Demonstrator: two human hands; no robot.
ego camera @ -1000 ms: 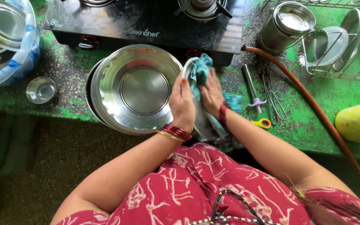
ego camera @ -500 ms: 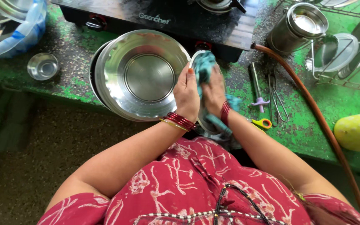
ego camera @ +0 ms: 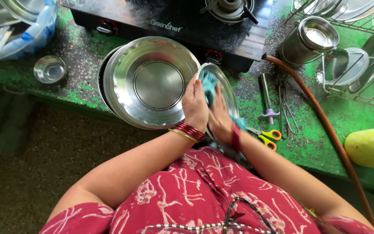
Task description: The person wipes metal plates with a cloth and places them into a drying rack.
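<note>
Plainly, the left hand (ego camera: 195, 106) only pinches the upright steel plate (ego camera: 227, 93) while the right hand (ego camera: 218, 117) presses a teal cloth (ego camera: 207, 82) against it, so it could slip onto the green desk (ego camera: 317, 117).
</note>
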